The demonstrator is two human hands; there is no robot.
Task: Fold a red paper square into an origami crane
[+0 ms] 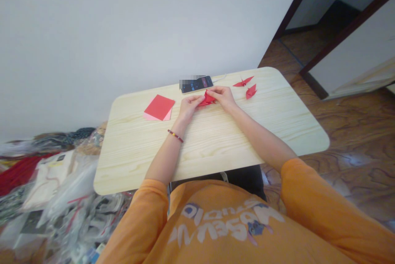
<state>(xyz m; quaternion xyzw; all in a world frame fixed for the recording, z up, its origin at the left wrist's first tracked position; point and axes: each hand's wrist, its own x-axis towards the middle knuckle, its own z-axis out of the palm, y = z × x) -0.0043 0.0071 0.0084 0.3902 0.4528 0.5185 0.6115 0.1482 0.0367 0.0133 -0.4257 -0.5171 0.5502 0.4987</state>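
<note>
Between my two hands, over the middle of the table, is a partly folded piece of red origami paper (209, 98). My left hand (191, 105) pinches its left side with thumb and fingers. From the right, my right hand (222, 96) grips its upper right part, closed at the fingertips. The fingers hide some of the folds. Two finished-looking red paper cranes lie to the right: one crane (243, 82) with its wings spread, and nearer me another crane (251, 91). To the left rests a stack of square paper (159, 107), red on top with pink beneath.
A phone (196, 84) with a lit screen lies behind my hands, a pale cable beside it. The pale wooden table (132, 149) has rounded corners and meets the white wall. Bags and cloth (70, 181) are piled at the left; a doorway opens at the right.
</note>
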